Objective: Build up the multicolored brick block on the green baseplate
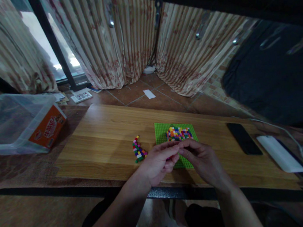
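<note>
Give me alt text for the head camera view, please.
A bare left hand and right hand come together over a square green studded baseplate bearing a block of small multicoloured bricks; whether they hold anything is unclear. Loose multicoloured bricks lie to the left on a brown wooden board, a flat black phone-like device to the right.

Both forearms, the left (125,212) and the right (236,208), were bare as far as they showed, broad toward the lower edge of the view and narrowing to uncovered wrists. The left hand (159,162) and right hand (205,162) were likewise bare, with slender fingers (190,145); details such as the nails were too small to make out. Black clothing (204,219) covered the upper legs, its surface plain and its folds lost in shadow. Whether it was trousers or shorts could not be told.
</note>
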Demonstrator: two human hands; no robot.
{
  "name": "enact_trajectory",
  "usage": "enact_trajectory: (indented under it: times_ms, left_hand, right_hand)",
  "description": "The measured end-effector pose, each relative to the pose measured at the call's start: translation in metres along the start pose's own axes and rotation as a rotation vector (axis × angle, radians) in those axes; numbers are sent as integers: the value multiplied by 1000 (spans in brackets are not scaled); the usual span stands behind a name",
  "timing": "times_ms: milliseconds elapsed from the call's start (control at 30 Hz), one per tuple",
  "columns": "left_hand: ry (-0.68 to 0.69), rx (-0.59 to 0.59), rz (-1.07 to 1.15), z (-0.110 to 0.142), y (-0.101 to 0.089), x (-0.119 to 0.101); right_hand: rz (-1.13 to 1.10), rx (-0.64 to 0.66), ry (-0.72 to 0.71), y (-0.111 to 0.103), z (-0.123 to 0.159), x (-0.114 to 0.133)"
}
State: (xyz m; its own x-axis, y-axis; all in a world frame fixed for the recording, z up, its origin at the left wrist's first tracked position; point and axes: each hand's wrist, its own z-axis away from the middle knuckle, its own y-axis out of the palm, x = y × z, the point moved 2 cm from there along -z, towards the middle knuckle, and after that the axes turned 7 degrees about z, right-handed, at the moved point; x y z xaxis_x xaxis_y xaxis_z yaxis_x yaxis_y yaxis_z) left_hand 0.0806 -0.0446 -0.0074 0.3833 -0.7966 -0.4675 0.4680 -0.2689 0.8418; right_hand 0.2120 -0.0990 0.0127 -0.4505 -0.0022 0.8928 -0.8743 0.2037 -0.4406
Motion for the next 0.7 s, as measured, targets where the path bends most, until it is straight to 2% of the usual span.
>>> enact_trajectory:
  times_ms: [133,400,567,700]
  left_hand:
    - [22,-2,-9,-1,-1,-1]
    - [-40,51,57,3,2,-3]
    - [-49,60,74,3,4,-3]
    - [-11,-10,72,2,1,-4]
  right_hand:
    - [10,2,-39,2,-1,2]
    - [-179,87,-45,0,-1,11]
    - [-272,13,18,5,-1,10]
    - [-179,-100,39,-6,-1,-1]
